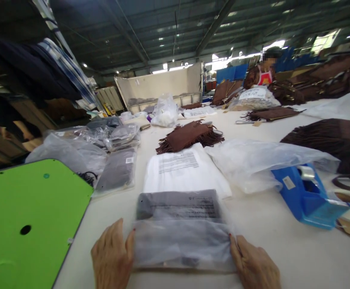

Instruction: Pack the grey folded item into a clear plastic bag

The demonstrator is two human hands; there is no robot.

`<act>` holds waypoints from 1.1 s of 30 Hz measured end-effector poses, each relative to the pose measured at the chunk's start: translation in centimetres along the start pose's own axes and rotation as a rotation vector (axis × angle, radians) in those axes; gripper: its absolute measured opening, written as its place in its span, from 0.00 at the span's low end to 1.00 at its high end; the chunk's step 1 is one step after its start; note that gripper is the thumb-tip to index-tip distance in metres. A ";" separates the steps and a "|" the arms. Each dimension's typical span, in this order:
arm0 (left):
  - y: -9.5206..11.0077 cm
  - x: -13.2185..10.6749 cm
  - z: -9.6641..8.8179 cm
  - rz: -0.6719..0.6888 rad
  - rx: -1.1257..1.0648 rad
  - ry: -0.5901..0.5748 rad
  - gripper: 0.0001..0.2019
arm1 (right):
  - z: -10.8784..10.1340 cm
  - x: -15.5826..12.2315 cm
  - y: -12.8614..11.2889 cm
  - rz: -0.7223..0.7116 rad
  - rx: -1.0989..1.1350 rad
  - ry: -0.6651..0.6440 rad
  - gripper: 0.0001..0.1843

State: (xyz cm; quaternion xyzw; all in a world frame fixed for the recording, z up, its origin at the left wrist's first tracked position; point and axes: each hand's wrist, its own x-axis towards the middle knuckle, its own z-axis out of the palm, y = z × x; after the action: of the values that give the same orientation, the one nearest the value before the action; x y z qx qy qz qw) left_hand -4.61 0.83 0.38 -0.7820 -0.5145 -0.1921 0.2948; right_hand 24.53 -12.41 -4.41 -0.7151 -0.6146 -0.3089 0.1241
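Touching one bagged grey package (178,237), long axis crosswise, printed half farther off: left hand (111,255), right hand (253,263), whether either grip is closed unclear.

We see a flat grey rectangular packet (181,243) in cloudy, wrinkled plastic, a blue angular tape dispenser (310,200) of smooth, glossy plastic, a brown fringed pouch (188,136) with a matt, suede-like finish, and a smooth white surface (265,228).

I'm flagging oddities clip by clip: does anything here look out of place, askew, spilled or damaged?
Nothing looks spilled or plainly damaged. The grey packet lies fairly square between the left hand and right hand. Only mildly untidy: loose translucent plastic, rumpled beside the white packet and reaching the blue tape dispenser.
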 end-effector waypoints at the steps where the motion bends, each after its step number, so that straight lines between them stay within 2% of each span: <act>1: 0.7 0.1 -0.3 0.079 -0.071 0.086 0.22 | 0.0 0.1 0.0 0.001 0.012 0.010 0.19; 3: 2.9 0.7 -0.9 0.354 -0.211 0.135 0.26 | 0.1 0.1 -0.1 -0.020 0.026 0.029 0.20; 5: 5.3 1.5 -1.1 0.602 -0.272 0.069 0.28 | 0.2 0.0 -0.1 -0.017 0.040 0.040 0.20; 6: 6.4 1.9 -1.0 0.666 -0.270 0.026 0.28 | 0.3 -0.2 -0.1 0.019 0.053 0.027 0.20; 8: 7.8 2.5 -0.5 0.673 -0.242 -0.055 0.30 | 0.4 -0.5 0.0 0.124 0.110 -0.031 0.21; 10: 8.3 2.7 0.3 0.650 -0.228 -0.099 0.32 | 0.4 -0.7 0.4 0.259 0.239 -0.137 0.21; 13: 8.1 2.5 1.0 0.642 -0.245 -0.098 0.31 | 0.0 -0.7 1.1 0.535 0.496 -0.282 0.21; 15: 7.8 2.3 1.2 0.641 -0.255 -0.084 0.30 | -0.1 -0.6 1.3 0.694 0.572 -0.310 0.23; 17: 7.8 2.3 1.2 0.641 -0.261 -0.069 0.29 | 0.1 -0.5 1.1 0.717 0.556 -0.306 0.24; 21: 7.9 2.4 1.4 0.652 -0.244 -0.041 0.29 | 0.9 -1.2 0.6 0.599 0.310 -0.275 0.20; 23: 7.9 2.4 1.7 0.656 -0.240 -0.015 0.28 | 0.6 -1.6 1.2 0.547 0.207 -0.212 0.17; 25: 7.8 2.3 2.2 0.662 -0.264 0.035 0.28 | -0.5 -1.8 3.1 0.515 0.220 -0.087 0.13; 27: 7.7 2.1 3.1 0.666 -0.309 0.094 0.28 | -2.1 -1.4 6.3 0.505 0.277 0.109 0.10; 28: 7.7 2.0 3.7 0.669 -0.334 0.111 0.28 | -3.0 -1.0 8.2 0.526 0.296 0.211 0.11; 30: 7.7 1.7 4.8 0.662 -0.383 0.128 0.29 | -4.4 0.1 12.4 0.656 0.317 0.337 0.15; 31: 7.6 1.5 5.3 0.656 -0.402 0.120 0.29 | -4.8 0.8 14.5 0.760 0.333 0.333 0.19; 33: 7.6 1.1 6.1 0.639 -0.429 0.093 0.29 | -4.8 2.1 18.1 0.912 0.389 0.220 0.22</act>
State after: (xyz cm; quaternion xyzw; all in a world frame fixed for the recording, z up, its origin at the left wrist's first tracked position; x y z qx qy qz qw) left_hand 2.80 3.34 -5.50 -0.9372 -0.1792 -0.2292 0.1924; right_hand 40.57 -17.27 4.29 -0.8377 -0.2695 -0.1766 0.4411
